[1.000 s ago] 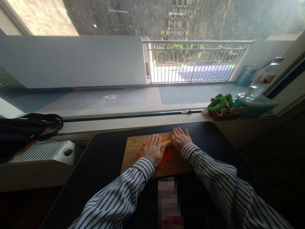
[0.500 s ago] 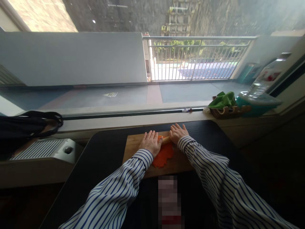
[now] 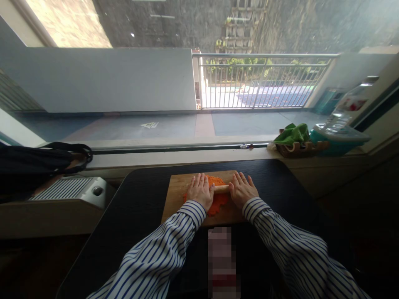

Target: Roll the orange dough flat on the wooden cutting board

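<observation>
Window: a broad glass pane [image 3: 124,83] fills the far wall, with a railed balcony beyond it.
Table: a black, round-cornered tabletop [image 3: 140,207] is pushed up against the sill.
Sleeves: blue-and-white striped shirt sleeves [image 3: 156,257] reach in from the near edge and meet over the board.
Bag: a black fabric bag with loop handles [image 3: 37,162] sits off to the left, on top of a white ribbed appliance [image 3: 68,189].
Board: a pale rectangular wooden cutting board [image 3: 176,197] lies on the far middle of the table.
Dough: a flat orange sheet of dough [image 3: 218,202] is spread on the middle of the board, partly under the hands.
Left hand: the left hand [image 3: 201,192] lies palm down with its fingers straight and slightly spread, pressing on the pin's left end.
Right hand: the right hand [image 3: 243,193] is flat in the same way on the pin's right end.
Rolling pin: a slim light wooden rolling pin [image 3: 222,188] lies crosswise on the dough; only the short stretch between the hands shows.
Sill: a crumpled green cloth [image 3: 291,133] rests in a small wooden basket [image 3: 299,148] at the right.
</observation>
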Demonstrator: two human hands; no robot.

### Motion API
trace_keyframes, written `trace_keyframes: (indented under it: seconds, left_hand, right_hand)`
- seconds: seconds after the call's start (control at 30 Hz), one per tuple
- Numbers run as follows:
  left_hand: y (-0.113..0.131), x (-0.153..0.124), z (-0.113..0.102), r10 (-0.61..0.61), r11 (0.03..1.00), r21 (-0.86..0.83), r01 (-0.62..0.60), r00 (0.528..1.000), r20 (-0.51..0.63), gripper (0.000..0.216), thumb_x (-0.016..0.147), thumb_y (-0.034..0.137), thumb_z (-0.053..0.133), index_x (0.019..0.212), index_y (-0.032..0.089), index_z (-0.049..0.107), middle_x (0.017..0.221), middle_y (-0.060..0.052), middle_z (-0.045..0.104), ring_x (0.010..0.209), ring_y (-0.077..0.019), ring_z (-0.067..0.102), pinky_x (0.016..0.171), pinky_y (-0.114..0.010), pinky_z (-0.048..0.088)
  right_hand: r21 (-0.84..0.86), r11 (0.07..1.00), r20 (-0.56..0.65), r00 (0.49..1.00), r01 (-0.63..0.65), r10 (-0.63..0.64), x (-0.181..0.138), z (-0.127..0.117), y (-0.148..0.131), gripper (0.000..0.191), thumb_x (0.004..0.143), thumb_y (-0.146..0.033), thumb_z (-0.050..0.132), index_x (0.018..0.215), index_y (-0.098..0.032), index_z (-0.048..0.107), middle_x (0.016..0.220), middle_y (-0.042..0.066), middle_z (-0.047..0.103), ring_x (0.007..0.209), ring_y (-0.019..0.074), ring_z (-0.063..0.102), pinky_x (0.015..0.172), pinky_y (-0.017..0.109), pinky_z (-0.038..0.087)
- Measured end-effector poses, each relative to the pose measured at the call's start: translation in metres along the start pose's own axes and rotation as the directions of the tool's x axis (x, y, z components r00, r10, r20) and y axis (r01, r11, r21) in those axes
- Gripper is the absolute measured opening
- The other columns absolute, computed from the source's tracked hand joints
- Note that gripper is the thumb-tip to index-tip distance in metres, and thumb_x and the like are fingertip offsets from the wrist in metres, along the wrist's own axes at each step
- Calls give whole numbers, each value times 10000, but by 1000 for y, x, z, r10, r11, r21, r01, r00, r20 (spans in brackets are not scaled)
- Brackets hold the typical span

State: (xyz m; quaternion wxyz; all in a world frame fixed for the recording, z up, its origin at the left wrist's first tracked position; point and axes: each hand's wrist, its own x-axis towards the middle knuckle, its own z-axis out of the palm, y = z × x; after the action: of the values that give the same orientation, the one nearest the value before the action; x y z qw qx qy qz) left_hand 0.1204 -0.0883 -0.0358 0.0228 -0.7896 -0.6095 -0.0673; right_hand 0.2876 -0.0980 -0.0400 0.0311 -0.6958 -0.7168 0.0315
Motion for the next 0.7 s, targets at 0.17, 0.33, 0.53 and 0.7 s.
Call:
trace_keyframes:
  seconds: [0.17,0.33,0.53,0.7]
  left_hand:
    - [-6,26,5,-68,998,0,68,998,0,587,902,392,154,1292,28,400,1366,-148,384,1292,-249,278,1081,-410,165]
    - [-13,44,9,-106,993,-43,108,993,46,592,897,410,146,1303,51,384,1372,-138,381,1297,-240,269,1073,-414,180]
    - [-12,42,5,-74,996,-37,79,991,116,572,886,379,177,1339,60,320,1404,-124,330,1317,-225,220,1081,-406,152]
    - [-9,33,-1,-2,1000,-23,5,993,121,578,878,371,184,1354,59,286,1416,-120,308,1324,-220,199,1087,-400,119]
  right_hand:
    - [12,1000,45,999,20,-21,42,-3,-2,568,887,-352,121,1352,-93,321,1419,62,306,1320,211,181,1068,467,61]
    - [7,998,97,993,59,-59,72,-7,-5,547,878,-331,148,1351,-115,319,1420,50,304,1320,203,179,1059,513,28]
    - [-20,999,149,988,41,-37,62,-9,-4,558,877,-336,126,1353,-114,316,1422,45,302,1321,202,172,1064,500,47]
    - [-19,999,125,991,-47,49,37,-9,-6,581,880,-351,100,1376,-92,256,1450,44,229,1331,194,141,1072,469,79]
